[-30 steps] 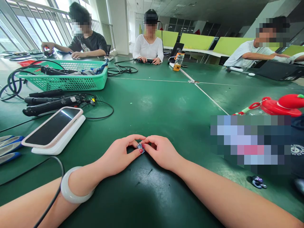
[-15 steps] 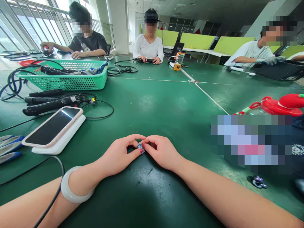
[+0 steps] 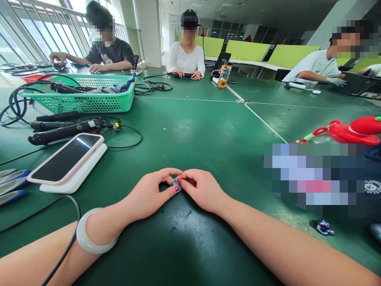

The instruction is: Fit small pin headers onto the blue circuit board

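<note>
Between my two hands is a small blue-and-silver piece (image 3: 176,183), mostly covered by fingers and too small to name. My left hand (image 3: 147,195) pinches it from the left, thumb below and index finger above. From the right, my right hand (image 3: 204,190) is closed on the same piece with thumb and curled fingers. The fingertips of both hands meet just above the green tabletop (image 3: 190,246). On my left wrist sits a pale bangle (image 3: 89,234), with a black cable crossing it.
To the left lie a phone (image 3: 67,159) on a white block, black handles (image 3: 65,131), gloves (image 3: 13,184) and a green basket (image 3: 86,101). A red-topped bottle (image 3: 351,133) and a small shiny dark object (image 3: 324,227) are at right. Three people sit across the table.
My hands and the small piece look the same. At the far right, the person's gloved hand and the dark flat device have shifted.
</note>
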`<action>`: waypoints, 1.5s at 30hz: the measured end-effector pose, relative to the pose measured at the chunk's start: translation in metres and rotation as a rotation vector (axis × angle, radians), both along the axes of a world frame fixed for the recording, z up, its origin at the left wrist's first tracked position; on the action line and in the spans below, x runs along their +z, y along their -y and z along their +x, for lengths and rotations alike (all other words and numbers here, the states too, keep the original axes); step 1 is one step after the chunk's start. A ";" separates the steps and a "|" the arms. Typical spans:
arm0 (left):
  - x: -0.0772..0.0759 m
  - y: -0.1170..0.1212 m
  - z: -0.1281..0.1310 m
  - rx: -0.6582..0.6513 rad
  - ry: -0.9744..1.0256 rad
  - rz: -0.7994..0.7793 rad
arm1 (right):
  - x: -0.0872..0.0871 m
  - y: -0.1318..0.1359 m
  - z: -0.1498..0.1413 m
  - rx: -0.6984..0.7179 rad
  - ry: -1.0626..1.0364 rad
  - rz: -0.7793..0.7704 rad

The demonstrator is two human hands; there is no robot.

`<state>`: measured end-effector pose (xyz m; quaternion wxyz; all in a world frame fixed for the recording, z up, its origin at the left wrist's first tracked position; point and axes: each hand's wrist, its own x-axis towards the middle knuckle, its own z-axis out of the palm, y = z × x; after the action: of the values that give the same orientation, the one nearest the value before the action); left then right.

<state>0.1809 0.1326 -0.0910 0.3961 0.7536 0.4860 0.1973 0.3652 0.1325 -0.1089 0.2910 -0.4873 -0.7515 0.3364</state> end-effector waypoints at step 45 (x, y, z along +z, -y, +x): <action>0.000 0.001 0.000 0.000 -0.019 0.017 | -0.001 0.000 0.001 0.001 -0.009 0.004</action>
<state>0.1806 0.1318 -0.0912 0.3848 0.7588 0.4883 0.1943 0.3661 0.1322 -0.1098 0.2952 -0.4849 -0.7509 0.3374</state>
